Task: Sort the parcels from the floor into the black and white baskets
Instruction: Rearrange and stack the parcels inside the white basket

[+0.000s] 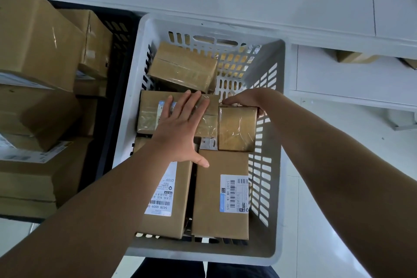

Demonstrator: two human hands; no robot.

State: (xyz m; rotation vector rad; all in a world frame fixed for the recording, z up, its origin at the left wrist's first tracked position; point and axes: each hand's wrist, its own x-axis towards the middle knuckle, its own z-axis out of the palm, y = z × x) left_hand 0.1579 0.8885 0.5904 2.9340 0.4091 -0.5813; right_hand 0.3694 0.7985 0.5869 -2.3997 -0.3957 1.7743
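Note:
A white slotted basket (pixel 274 142) stands in front of me and holds several brown cardboard parcels. My right hand (pixel 244 100) grips the far end of a small taped parcel (pixel 237 128) standing against the basket's right wall. My left hand (pixel 180 126) lies flat with straight fingers on a taped parcel (pixel 149 115) in the basket's middle. Two labelled parcels (pixel 216 201) lie side by side at the near end, and another (pixel 182 66) sits tilted at the far end. Left of it, the black basket (pixel 117 29) is piled with larger parcels (pixel 33 40).
A white wall and cabinet panels (pixel 338 74) run behind and to the right of the baskets. More cardboard boxes (pixel 354 56) show in a gap at the upper right. Pale floor tiles (pixel 327 244) lie to the right and near me.

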